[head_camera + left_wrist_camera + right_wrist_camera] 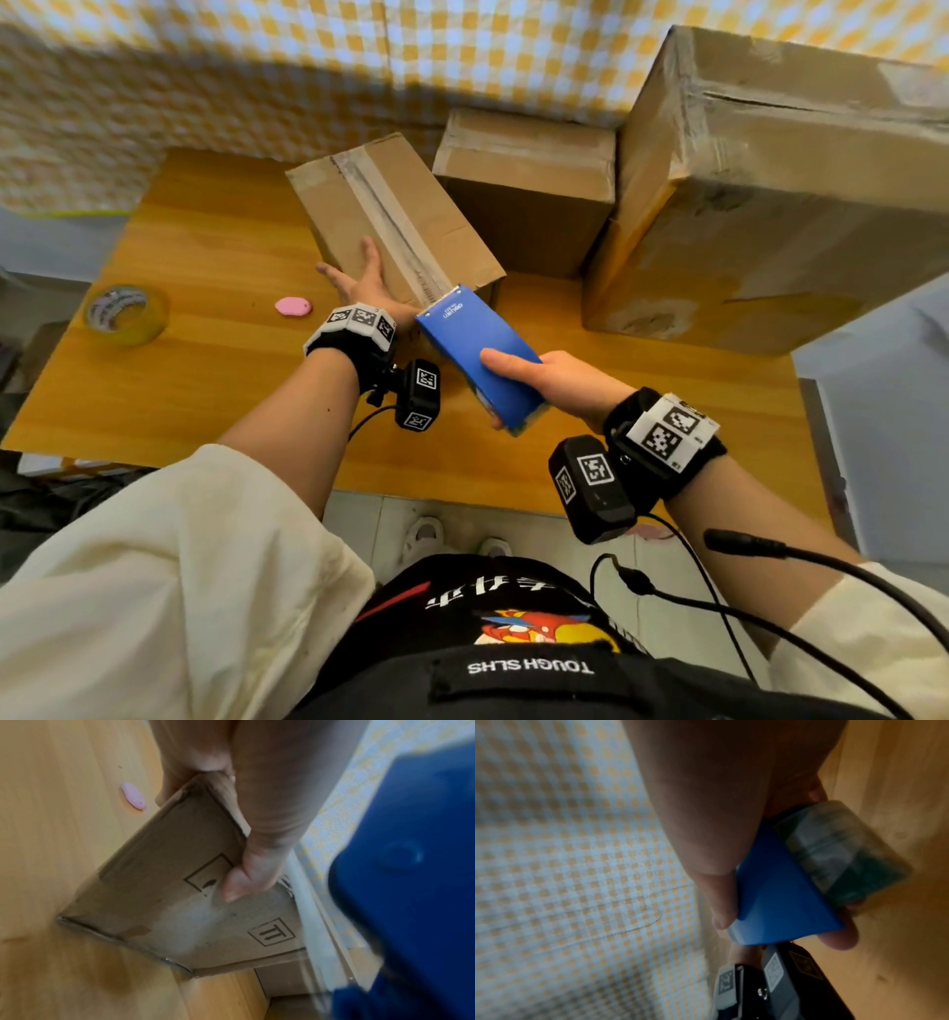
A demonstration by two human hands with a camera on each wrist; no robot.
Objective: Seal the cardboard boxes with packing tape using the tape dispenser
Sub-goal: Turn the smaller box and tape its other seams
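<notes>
A small cardboard box (354, 205) lies mid-table, with a clear tape strip (390, 226) running along its top seam. My left hand (359, 277) holds the box's near left corner, fingers on top. In the left wrist view the thumb (236, 882) curls over the printed side of the box (167, 872). My right hand (534, 380) grips the blue tape dispenser (477, 354), whose toothed front edge sits at the near end of the seam. In the right wrist view the fingers (839, 939) wrap the dispenser (777, 892) and its tape roll (841, 852).
A second taped box (529, 190) stands just behind and a large box (770, 195) fills the right. A spare tape roll (126, 313) and a small pink object (292, 307) lie on the wooden table (205, 385) to the left. A checked cloth (257, 61) hangs behind.
</notes>
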